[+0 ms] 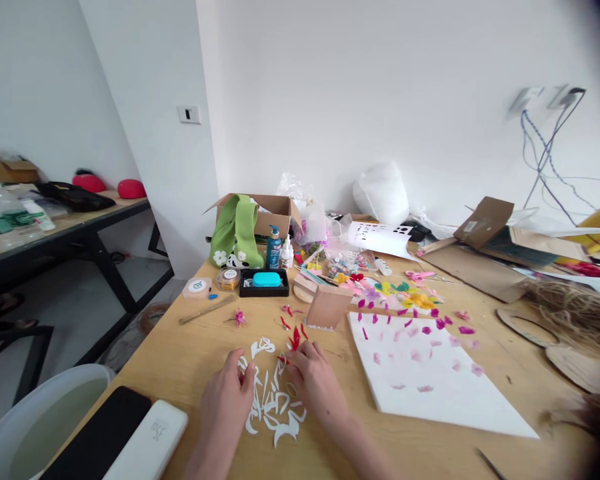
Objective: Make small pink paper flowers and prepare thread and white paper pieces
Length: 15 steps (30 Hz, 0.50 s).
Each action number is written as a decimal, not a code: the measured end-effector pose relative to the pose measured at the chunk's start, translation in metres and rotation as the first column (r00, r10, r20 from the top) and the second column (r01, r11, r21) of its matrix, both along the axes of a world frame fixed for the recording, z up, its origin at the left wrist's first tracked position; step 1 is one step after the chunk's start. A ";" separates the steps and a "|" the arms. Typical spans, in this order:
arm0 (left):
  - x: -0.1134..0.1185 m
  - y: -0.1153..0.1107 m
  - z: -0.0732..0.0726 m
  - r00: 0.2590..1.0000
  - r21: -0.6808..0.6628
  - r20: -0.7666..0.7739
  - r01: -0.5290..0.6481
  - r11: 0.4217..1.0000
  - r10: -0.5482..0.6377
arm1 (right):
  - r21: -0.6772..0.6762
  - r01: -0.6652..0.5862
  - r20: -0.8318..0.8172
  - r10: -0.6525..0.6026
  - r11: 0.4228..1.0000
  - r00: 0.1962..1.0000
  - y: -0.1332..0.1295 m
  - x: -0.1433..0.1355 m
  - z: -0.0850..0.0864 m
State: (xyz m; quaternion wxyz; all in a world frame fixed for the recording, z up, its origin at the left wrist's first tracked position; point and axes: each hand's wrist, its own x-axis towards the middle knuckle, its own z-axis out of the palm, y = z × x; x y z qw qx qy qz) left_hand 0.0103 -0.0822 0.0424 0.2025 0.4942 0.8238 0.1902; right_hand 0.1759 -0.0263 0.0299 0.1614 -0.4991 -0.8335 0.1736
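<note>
Several curved white cut-out pieces [269,400] lie loosely piled on the wooden table between my two hands. At the pile's left edge, my left hand [225,397] rests with bent fingers, a small gap showing between thumb and forefinger. My right hand [316,380] curls over the pile's right side, fingers drawn together. Its fingertips are close to small red pieces [295,339]; what they grip, if anything, is hidden. Another white cut-out [263,345] lies just beyond the pile. A pink flower on a stem [239,318] sits farther off to the left.
To the right, a white board [420,373] carries scattered pink and purple petals. A small wooden box [325,307] stands behind my right hand. A power bank [147,440] and black phone [100,433] lie front left, above a bucket [45,427]. Bottles [274,248] and a carton line the back.
</note>
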 end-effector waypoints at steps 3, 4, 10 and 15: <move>0.000 0.000 0.000 1.000 -0.005 0.007 0.003 1.000 -0.003 | -0.013 0.026 0.060 -0.025 1.000 0.998 0.009 -0.006 0.003; 0.000 -0.001 0.000 1.000 -0.007 0.009 0.004 1.000 -0.004 | -0.019 0.038 0.071 -0.037 0.999 0.997 0.011 -0.009 0.003; 0.000 0.000 -0.002 0.999 0.005 0.029 0.028 1.000 -0.028 | -0.047 0.084 0.069 -0.080 0.995 0.994 0.014 -0.022 -0.004; 0.001 0.000 -0.006 0.996 0.042 0.069 0.050 0.998 -0.053 | -0.078 0.110 0.011 -0.109 0.991 0.994 0.014 -0.025 -0.007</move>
